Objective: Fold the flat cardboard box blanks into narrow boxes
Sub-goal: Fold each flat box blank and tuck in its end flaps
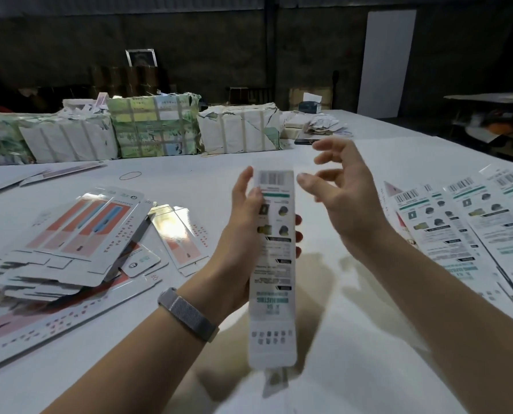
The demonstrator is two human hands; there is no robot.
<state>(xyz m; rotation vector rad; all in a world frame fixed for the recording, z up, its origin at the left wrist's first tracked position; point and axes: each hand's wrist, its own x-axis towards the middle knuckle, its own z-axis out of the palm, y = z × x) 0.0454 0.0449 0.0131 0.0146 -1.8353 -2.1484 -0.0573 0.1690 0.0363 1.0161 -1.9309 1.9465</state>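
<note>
Above table (353, 339), narrow box (274, 264) gripped in left hand (243, 234), long axis near-to-far, barcode end away. Right hand (344, 192) just beside, loosely open, holding nothing. Farther: blank stack (79, 234) left, four fanned blanks (464, 228) right, four wrapped bundles (156, 127) behind.

Left hand (246, 231) gripping (right hand (343, 192) loose)

No wording can be read anywhere. The narrow box (274, 258) carries a barcode near its top and blurred teal lettering lower down, too smeared to make out. The folded boxes (470, 222) on the right show barcodes too, and the flat blanks (79, 234) bear only illegible red marks.
</note>
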